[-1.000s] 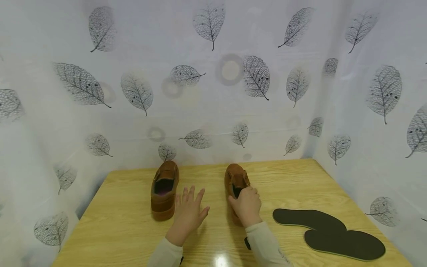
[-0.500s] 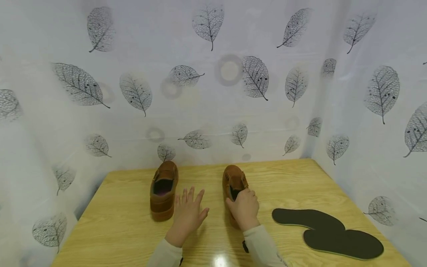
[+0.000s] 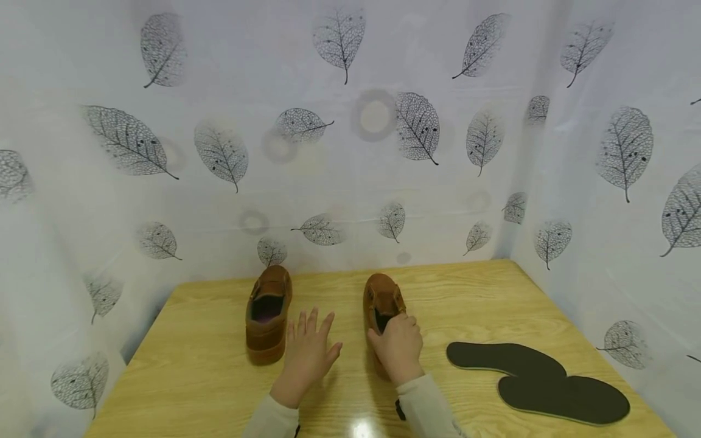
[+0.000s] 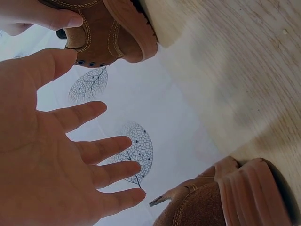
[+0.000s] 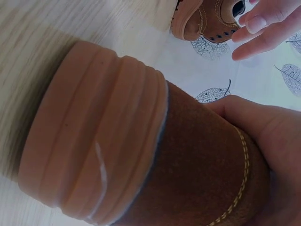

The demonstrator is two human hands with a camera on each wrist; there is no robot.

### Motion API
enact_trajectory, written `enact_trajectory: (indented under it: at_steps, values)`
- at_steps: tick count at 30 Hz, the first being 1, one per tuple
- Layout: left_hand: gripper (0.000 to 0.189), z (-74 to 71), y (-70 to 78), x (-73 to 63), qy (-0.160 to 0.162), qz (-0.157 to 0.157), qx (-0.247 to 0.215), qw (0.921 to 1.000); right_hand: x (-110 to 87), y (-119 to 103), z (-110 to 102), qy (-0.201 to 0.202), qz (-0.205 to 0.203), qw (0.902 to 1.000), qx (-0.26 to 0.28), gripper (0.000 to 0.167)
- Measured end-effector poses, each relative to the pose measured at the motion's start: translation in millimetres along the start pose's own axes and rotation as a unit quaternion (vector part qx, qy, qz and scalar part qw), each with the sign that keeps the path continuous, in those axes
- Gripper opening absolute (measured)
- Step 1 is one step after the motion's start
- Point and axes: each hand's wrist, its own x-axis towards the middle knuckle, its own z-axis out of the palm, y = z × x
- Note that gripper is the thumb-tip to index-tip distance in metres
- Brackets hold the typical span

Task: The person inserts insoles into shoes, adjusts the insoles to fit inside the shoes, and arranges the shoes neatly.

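See insoles [image 3: 564, 398] lower right; left hand [image 3: 305, 359] spread, empty, bottom centre; right hand [image 3: 400, 348] gripping right shoe [image 3: 380, 289], just right of lower centre. Best hold firmly without squashing, keep level. Note left shoe [image 3: 266, 334] left of centre.

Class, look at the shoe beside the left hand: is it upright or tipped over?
Upright: in the head view, the brown shoe rests sole-down on the wooden table, its opening facing up.
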Motion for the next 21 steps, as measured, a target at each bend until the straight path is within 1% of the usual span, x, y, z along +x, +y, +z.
enact_trajectory:
  at_steps: [7,13,21]
  values:
    - [0.058,-1.6,0.6,-1.9,0.000,0.002,-0.006,1.0000,-2.7,-2.5,-0.8,0.006,-0.004,1.0000,-0.003,0.073]
    - [0.057,-0.6,0.9,-2.6,0.008,0.005,-0.007,0.9999,-3.5,-1.8,-0.5,0.011,-0.005,0.9999,-0.005,0.073]
    - [0.058,2.0,0.4,-2.7,0.004,0.002,0.008,1.0000,-4.9,-2.5,-5.4,-0.004,-0.007,1.0000,-0.002,0.073]
